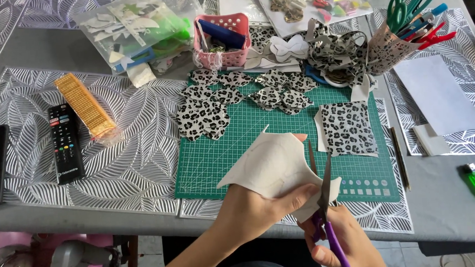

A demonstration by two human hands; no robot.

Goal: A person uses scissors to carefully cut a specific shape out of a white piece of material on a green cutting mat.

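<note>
— How did you hold it?

— My left hand [253,207] pinched the pale fabric piece [275,169] just above the green cutting mat [217,157]; my right hand [345,237] gripped the purple-handled scissors [325,199], blades biting its edge.

— Any trick?

— I'd judged turning the piece better than the scissors. Beyond my hands lay cut leopard-print shapes [203,116].

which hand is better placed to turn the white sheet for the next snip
Left hand: it already pinches the white cut sheet over the green cutting mat, while the right hand is occupied by the purple-handled scissors.
</note>
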